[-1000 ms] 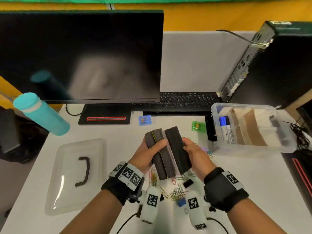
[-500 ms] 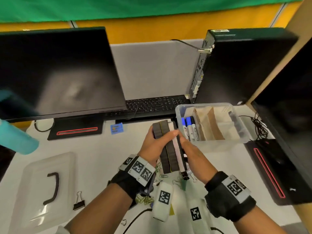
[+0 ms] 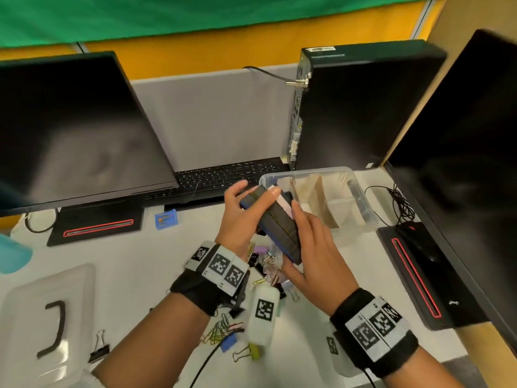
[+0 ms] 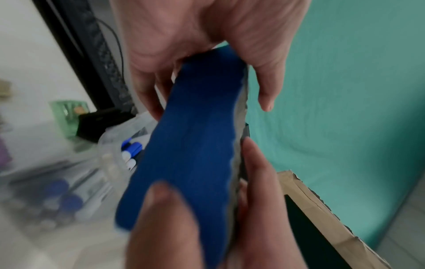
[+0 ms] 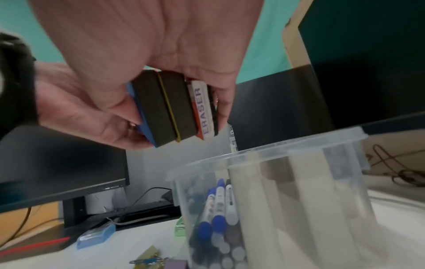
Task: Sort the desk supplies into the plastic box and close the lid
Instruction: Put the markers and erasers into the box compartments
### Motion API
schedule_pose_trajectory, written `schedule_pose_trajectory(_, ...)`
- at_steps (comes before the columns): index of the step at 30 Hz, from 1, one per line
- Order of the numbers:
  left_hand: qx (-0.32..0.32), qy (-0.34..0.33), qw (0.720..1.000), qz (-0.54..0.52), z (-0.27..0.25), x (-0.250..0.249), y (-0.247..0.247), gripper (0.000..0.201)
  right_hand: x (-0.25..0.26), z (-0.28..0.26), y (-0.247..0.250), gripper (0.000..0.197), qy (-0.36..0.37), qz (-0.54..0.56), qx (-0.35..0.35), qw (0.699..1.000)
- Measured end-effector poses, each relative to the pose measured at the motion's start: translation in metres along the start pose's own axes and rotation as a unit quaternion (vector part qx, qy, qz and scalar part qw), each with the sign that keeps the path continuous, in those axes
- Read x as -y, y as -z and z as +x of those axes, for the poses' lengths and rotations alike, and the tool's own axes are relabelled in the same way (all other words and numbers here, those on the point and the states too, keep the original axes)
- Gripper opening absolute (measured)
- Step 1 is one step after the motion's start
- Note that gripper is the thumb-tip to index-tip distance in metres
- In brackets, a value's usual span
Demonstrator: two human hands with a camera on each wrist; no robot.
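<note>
A stack of whiteboard erasers [image 3: 275, 222] [image 4: 190, 160] [image 5: 170, 109], dark felt with a blue back and one labelled ERASER, is pressed together between both hands. My left hand [image 3: 240, 217] grips its far end, thumb across the top. My right hand [image 3: 307, 247] clasps the near side and lower end. The stack hangs tilted just above the near left rim of the clear plastic box [image 3: 349, 197] [image 5: 276, 182], which has cardboard dividers and several markers [image 5: 218, 203] in its left compartment. The clear lid [image 3: 47, 320] with a black handle lies flat at the desk's left.
Paper clips and binder clips [image 3: 268, 270] lie scattered under my hands. A blue sharpener [image 3: 166, 219], keyboard [image 3: 223, 175], left monitor [image 3: 70, 130], PC tower [image 3: 358, 107] and right monitor [image 3: 461, 163] ring the desk. A teal bottle [image 3: 11, 253] pokes in at left.
The two separate erasers were brought together into one stack. Both hands carried it right and forward until it is over the box's left rim. The head view swung right.
</note>
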State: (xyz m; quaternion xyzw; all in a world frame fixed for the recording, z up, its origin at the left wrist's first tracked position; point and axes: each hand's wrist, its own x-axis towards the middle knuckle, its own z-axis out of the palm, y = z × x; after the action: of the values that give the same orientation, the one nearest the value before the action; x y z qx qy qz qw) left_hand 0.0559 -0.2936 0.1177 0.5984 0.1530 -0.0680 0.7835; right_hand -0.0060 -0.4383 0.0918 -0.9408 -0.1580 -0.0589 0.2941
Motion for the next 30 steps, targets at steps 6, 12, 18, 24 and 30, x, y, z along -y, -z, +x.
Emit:
schedule_pose_trajectory(6,0.058,-0.058,0.966,0.247,0.015,-0.015,-0.003,0.048,-0.006,-0.001,0.003,0.091,-0.021,-0.008,0.027,0.999)
schedule_pose_trajectory(12,0.099,-0.092,0.942,0.307,0.021,-0.014,-0.011,0.031,-0.008,0.001,0.008,0.092,-0.027,-0.032,0.033,0.999)
schedule_pose_trajectory(18,0.148,-0.101,0.924,0.339,0.038,-0.013,-0.026,0.032,-0.020,0.005,0.010,0.078,-0.031,-0.176,-0.007,0.984)
schedule_pose_trajectory(24,0.185,-0.096,0.899,0.384,0.067,-0.031,-0.060,0.055,-0.036,0.026,0.015,0.074,-0.042,-0.150,-0.069,0.985)
schedule_pose_trajectory(30,0.175,-0.041,0.930,0.322,0.090,-0.034,-0.077,0.041,-0.049,0.052,0.007,0.070,-0.126,-0.089,-0.093,0.984)
